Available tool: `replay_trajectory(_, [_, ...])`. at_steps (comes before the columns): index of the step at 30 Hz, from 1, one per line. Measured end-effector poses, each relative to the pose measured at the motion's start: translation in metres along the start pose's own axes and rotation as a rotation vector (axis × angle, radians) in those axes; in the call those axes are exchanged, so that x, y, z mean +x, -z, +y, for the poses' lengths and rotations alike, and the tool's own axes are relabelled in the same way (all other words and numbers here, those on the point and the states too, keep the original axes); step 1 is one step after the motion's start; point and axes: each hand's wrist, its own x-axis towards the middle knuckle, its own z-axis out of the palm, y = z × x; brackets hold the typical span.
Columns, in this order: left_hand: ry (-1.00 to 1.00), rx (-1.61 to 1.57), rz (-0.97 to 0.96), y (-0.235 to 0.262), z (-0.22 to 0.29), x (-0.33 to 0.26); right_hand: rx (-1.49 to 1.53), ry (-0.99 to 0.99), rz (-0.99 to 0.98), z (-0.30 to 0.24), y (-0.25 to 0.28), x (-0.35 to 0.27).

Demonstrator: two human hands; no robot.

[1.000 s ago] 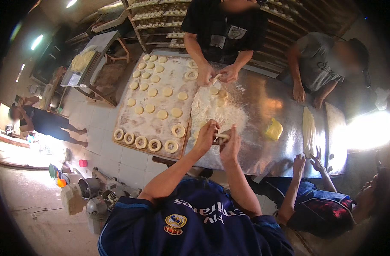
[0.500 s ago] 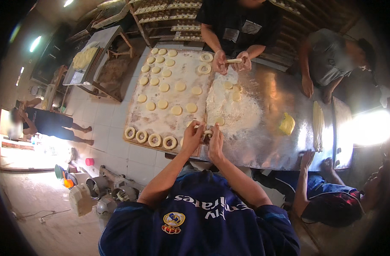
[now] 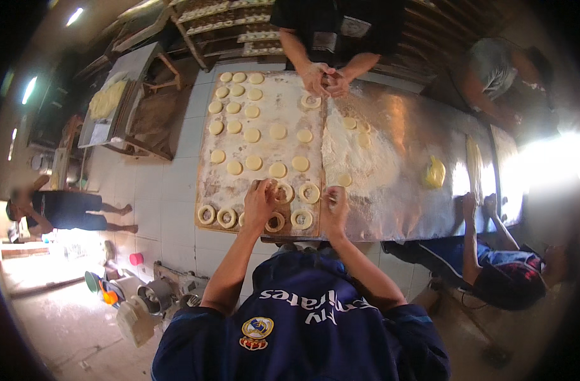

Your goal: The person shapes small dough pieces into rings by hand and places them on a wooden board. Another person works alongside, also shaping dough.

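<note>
My left hand (image 3: pixel 259 204) is over the near part of a floured wooden board (image 3: pixel 264 114), its fingers closed at the left rim of a pale dough ring (image 3: pixel 288 193). Just right of the board's edge is my right hand (image 3: pixel 335 206), its fingers bent and apart, with nothing visible in them. Between my hands lie another dough ring (image 3: pixel 309 193) and, nearer me, one more ring (image 3: pixel 301 219). A ring (image 3: pixel 275 221) lies beside my left wrist. Further rings sit along the near left edge, one partly hidden by my left forearm. Several flat dough discs (image 3: pixel 277 169) cover the board beyond.
Loose flour (image 3: pixel 360 152) and a few dough discs (image 3: pixel 349 122) lie on the metal table (image 3: pixel 398 209). A yellow bag-like lump (image 3: pixel 435 173) and a long dough strip (image 3: pixel 474 165) are farther right. Across the table a co-worker's hands (image 3: pixel 326 80) meet above a ring; other people stand around.
My hands were together around a dough ring; now they are apart, the left on the board's rings, the right beside the edge. The co-worker's stretched dough piece is now hidden between their hands.
</note>
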Motion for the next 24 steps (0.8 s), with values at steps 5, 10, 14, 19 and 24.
replay_trajectory(5, [0.043, -0.096, -0.178, -0.004, -0.007, 0.017, -0.194, -0.029, 0.083, 0.036, 0.063, 0.006])
replay_trajectory(10, [0.019, -0.082, -0.023, -0.001, 0.015, 0.020, -0.632, 0.316, -0.023, 0.040, 0.054, 0.040])
replay_trajectory(14, [0.097, -0.393, -0.007, -0.007, 0.053, 0.017, -0.572, 0.222, -0.249, 0.037, 0.048, 0.043])
replay_trajectory(19, [0.156, -0.646, -0.133, -0.055, 0.106, 0.013, -0.073, -0.169, -0.125, -0.003, 0.055, 0.038])
replay_trajectory(24, [0.607, -1.299, -0.502, -0.099, 0.154, 0.013, 0.512, -0.308, -0.032, -0.010, 0.080, 0.041])
